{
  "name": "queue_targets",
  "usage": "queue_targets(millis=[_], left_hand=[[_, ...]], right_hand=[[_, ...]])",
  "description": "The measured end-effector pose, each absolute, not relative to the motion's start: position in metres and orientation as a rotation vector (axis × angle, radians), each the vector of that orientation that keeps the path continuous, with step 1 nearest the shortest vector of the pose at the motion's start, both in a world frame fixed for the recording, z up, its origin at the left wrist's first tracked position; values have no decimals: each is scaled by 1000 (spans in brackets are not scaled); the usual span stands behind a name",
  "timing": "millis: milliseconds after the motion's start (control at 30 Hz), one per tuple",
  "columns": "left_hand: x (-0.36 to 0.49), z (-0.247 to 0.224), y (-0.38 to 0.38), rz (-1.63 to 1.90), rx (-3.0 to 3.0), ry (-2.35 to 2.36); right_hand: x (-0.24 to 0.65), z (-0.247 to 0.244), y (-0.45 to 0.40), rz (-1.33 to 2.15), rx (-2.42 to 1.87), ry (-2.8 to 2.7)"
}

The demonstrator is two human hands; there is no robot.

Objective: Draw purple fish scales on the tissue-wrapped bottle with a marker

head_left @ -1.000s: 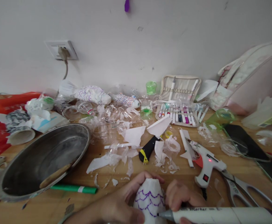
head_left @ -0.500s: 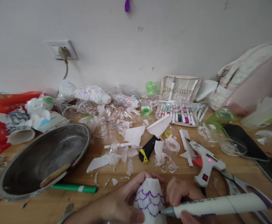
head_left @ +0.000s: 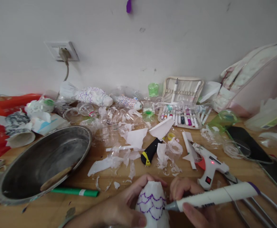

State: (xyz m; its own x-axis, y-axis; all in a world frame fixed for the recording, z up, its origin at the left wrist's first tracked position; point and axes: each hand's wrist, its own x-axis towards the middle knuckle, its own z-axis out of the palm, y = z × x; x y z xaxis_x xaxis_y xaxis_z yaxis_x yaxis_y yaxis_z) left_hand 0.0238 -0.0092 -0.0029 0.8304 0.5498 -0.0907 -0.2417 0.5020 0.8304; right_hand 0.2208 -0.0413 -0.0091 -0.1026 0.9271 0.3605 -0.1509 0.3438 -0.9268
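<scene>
A white, papery fish-like body (head_left: pixel 152 199) with purple scalloped lines stands at the bottom centre. My left hand (head_left: pixel 129 205) is closed round its left side, thumb in front and fingers behind. In my right hand (head_left: pixel 188 196) is a thick white marker (head_left: pixel 219 196) with a grey collar and a purple end cap. The marker's tip touches the right side of the body, at the end of a scallop line. The lower end of the body is cut off by the frame edge.
A metal basin (head_left: pixel 43 161) holds a wooden-handled tool. A glue gun (head_left: pixel 213 166) with a lit red light lies right, near scissors (head_left: pixel 249 202). Beyond are a black-yellow cutter (head_left: pixel 151 152), plastic scraps, a marker case (head_left: pixel 183 104), two scale-patterned fish (head_left: pixel 94 96) and a backpack (head_left: pixel 254 82).
The marker tip has moved up and slightly right along the body's side. The marker's rear end has swung up and left. My left hand and the body stay almost still.
</scene>
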Motion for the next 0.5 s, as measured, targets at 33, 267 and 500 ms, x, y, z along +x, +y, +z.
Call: queue_targets(millis=[33, 267, 500], left_hand=[[24, -3, -9, 489, 932, 368], [25, -4, -11, 513, 889, 354], [29, -5, -12, 560, 797, 315]], right_hand=[[221, -12, -42, 1105, -793, -1334], [223, -23, -43, 1151, -780, -1274], [218, -21, -44, 1111, -761, -1163]])
